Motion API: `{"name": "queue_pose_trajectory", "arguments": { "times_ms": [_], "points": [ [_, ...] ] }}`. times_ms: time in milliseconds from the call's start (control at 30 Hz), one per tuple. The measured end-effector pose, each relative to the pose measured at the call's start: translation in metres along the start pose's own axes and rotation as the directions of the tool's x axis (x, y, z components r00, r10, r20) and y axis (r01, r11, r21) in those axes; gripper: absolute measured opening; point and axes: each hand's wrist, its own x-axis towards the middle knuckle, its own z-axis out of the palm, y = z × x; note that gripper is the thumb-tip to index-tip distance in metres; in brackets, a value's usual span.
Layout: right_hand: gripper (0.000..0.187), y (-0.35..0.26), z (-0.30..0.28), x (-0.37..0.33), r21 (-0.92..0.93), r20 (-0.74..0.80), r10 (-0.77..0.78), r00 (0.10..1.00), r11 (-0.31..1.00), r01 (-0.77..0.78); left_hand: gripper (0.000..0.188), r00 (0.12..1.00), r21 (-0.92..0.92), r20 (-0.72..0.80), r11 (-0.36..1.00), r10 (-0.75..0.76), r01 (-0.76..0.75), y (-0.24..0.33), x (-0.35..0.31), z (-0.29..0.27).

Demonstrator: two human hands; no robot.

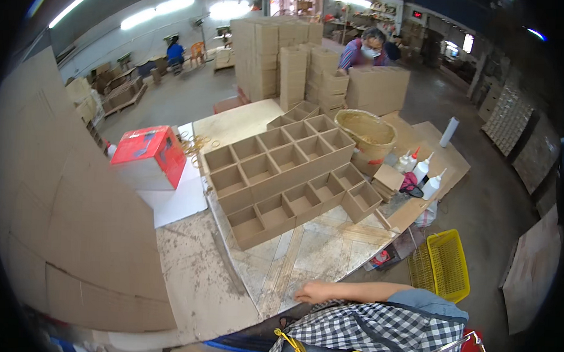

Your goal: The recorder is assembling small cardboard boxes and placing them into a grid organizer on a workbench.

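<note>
My right hand (315,292) rests at the near edge of the worktable (304,257), its forearm coming in from the right. Its fingers are curled, and whatever they may hold is hidden. My left hand does not show; only a strip of skin is visible at the lower edge. Beyond my right hand stand open square cardboard boxes in a front row (303,201) and, behind it, a taller double row (273,157). The box at the right end (363,200) is turned at an angle. A checked apron (370,328) covers my front.
A glue-smeared bucket (365,138), white squeeze bottles (422,168) and cardboard squares (387,181) stand right of the boxes. A red carton (149,156) is at left, beside rubber bands (199,145). A yellow basket (449,265) stands at right. A person (367,52) works behind box stacks (277,48).
</note>
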Motion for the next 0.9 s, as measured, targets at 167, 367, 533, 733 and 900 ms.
{"name": "queue_pose_trajectory", "arguments": {
  "times_ms": [167,367,533,733,900],
  "points": [
    [0.035,-0.077,-0.081,0.050,-0.034,-0.500,-0.550,0.669,0.784,0.620,0.011,0.950,-0.379,0.216,0.916,0.225,-0.131,0.098,-0.044,0.006],
    [0.050,-0.082,-0.125,0.053,0.005,-0.158,-0.456,0.876,0.887,0.462,0.020,0.734,-0.837,0.541,0.347,0.411,0.422,0.219,-0.073,0.037],
    [0.067,0.011,-0.131,0.018,0.585,-0.107,0.180,0.978,0.807,-0.084,0.034,0.550,-0.660,0.072,0.453,0.832,-0.599,0.245,-0.105,0.086],
    [0.075,0.058,-0.113,0.001,0.594,-0.104,0.232,0.967,0.794,-0.127,0.023,0.465,-0.772,0.635,0.518,0.617,0.367,0.256,-0.102,0.157],
    [0.073,0.100,-0.094,0.004,0.527,-0.048,0.104,0.993,0.847,-0.063,0.009,0.223,-0.618,0.256,0.336,0.941,-0.711,0.279,-0.104,0.177]
  ]
}}
